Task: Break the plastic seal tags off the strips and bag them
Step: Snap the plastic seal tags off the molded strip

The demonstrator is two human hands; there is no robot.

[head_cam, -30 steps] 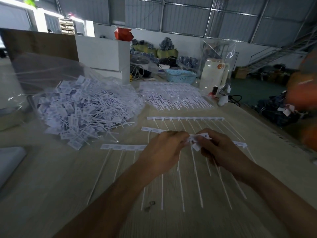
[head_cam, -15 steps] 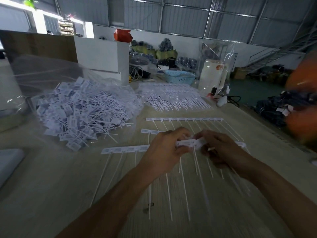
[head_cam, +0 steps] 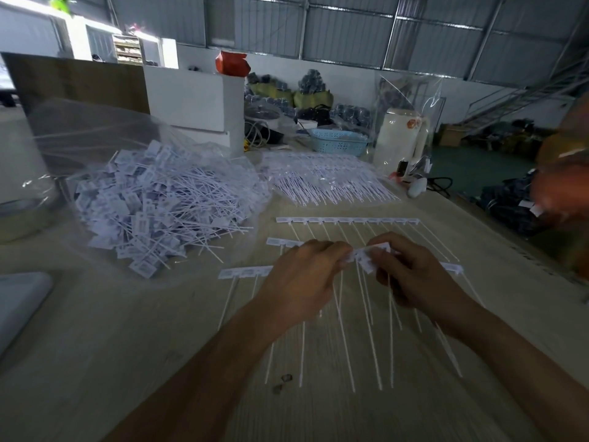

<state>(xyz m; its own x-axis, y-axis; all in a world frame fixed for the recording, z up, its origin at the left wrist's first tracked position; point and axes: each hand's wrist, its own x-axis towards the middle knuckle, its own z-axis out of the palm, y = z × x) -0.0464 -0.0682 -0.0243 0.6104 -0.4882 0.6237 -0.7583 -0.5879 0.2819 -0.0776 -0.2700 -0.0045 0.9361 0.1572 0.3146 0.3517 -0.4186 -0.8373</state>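
Spreading across the tabletop [head_cam: 95,346], the work runs from a clear bag [head_cam: 134,173] heaped with loose tags, far left, to bundled strips [head_cam: 328,183] behind and three strips [head_cam: 347,220] lying flat near the hands. Both hands hold one strip raised just above the tabletop: the left hand [head_cam: 299,282] pinches it with curled fingers, the right hand [head_cam: 414,275] pinches the tag [head_cam: 371,255] beside it. Compared with half a second ago the strip now kinks between the grips, so I judge a tag is snapping free; bagging comes afterwards.
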